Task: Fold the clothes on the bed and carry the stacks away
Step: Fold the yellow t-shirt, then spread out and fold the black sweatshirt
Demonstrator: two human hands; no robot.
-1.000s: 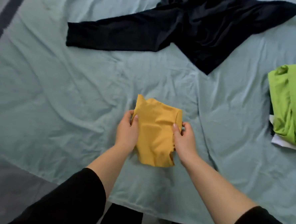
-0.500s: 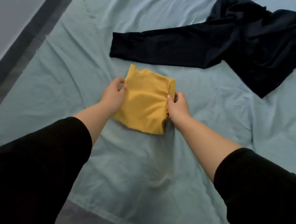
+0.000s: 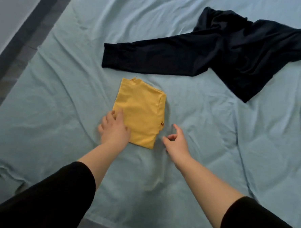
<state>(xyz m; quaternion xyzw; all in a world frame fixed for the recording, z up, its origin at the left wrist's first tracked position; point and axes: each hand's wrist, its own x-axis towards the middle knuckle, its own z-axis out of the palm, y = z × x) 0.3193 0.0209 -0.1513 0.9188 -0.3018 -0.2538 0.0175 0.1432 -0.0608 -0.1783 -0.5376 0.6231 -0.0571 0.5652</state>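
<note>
1 flat left hand (image 3: 114,132) rests on our folded yellow cloth (image 3: 142,110), we think to keep it neat, while our right hand (image 3: 176,142) hovers beside it, fingers loose and empty.

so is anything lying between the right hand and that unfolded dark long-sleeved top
Nothing visible. Only bare teal bed sheet separates the right hand from the unfolded dark long-sleeved top. The folded yellow cloth lies off to the side, under the left hand.

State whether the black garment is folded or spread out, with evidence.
Spread out. The black garment lies rumpled on the bed sheet, one long section stretched out flat, no neat folds.
</note>
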